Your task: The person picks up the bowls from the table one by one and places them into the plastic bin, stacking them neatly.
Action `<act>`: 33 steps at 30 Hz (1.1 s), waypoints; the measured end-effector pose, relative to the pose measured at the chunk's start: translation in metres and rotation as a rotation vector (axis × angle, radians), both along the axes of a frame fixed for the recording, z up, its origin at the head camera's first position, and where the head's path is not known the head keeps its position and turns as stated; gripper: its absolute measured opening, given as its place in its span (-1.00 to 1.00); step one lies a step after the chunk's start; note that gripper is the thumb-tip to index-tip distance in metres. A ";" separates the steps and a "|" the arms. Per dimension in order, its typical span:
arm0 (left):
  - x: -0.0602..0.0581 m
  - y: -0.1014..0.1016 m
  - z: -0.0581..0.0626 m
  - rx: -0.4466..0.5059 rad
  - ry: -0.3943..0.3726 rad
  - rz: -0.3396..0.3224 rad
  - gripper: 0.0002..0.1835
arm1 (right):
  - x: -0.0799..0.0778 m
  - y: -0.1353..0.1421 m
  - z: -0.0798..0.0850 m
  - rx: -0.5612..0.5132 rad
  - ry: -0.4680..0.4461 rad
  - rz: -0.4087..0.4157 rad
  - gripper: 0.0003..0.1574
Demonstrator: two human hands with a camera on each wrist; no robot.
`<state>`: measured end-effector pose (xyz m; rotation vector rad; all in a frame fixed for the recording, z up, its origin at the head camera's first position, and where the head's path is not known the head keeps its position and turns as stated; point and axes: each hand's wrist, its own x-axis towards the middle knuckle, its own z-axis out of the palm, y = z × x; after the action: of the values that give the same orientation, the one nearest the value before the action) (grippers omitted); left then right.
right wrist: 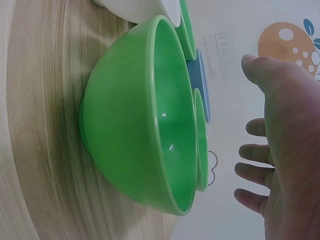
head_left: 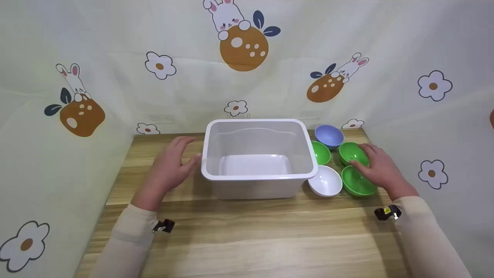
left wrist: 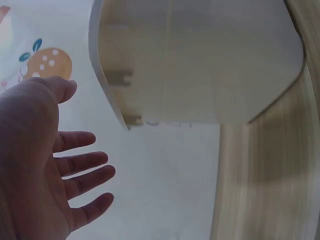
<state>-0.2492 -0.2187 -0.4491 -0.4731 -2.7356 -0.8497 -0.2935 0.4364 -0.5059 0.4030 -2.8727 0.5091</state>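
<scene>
A white plastic tub (head_left: 259,188) stands on the wooden table, with nothing inside it. My left hand (head_left: 170,170) hovers beside the tub's left wall, fingers relaxed and apart; in the left wrist view the hand (left wrist: 40,160) holds nothing. On the right, my right hand (head_left: 380,170) is held over the green bowls, its thumb and fingers spread. The near green bowl (head_left: 359,181) and the far green bowl (head_left: 352,152) lie under it. In the right wrist view, a gap shows between the hand (right wrist: 292,135) and the large green bowl (right wrist: 120,120).
A white bowl (head_left: 326,181) sits against the tub's right side. Behind it are another green bowl (head_left: 321,153), partly hidden by the tub, and a blue bowl (head_left: 329,136). A printed curtain (head_left: 185,96) hangs around the wooden table (head_left: 247,239).
</scene>
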 end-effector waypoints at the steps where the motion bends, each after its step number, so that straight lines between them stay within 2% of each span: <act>1: 0.001 0.003 0.002 -0.007 -0.012 -0.010 -0.29 | 0.000 0.000 0.000 -0.001 0.006 0.004 -0.04; 9: 0.006 0.025 0.007 -0.047 -0.039 -0.053 -0.07 | 0.002 -0.002 0.002 0.018 -0.006 -0.001 -0.01; 16: 0.009 0.040 0.006 -0.087 -0.085 -0.051 0.13 | 0.001 0.000 0.001 0.027 -0.020 -0.007 0.01; 22: 0.009 0.050 0.003 -0.172 -0.148 -0.018 0.34 | 0.002 0.000 0.001 0.067 -0.054 -0.023 0.05; 33: 0.005 0.056 -0.004 -0.228 -0.163 -0.015 0.43 | 0.001 0.000 -0.002 0.091 -0.030 -0.009 0.05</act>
<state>-0.2438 -0.1631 -0.4527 -0.4876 -3.0003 -0.6061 -0.2925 0.4366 -0.5081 0.4005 -2.9327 0.3875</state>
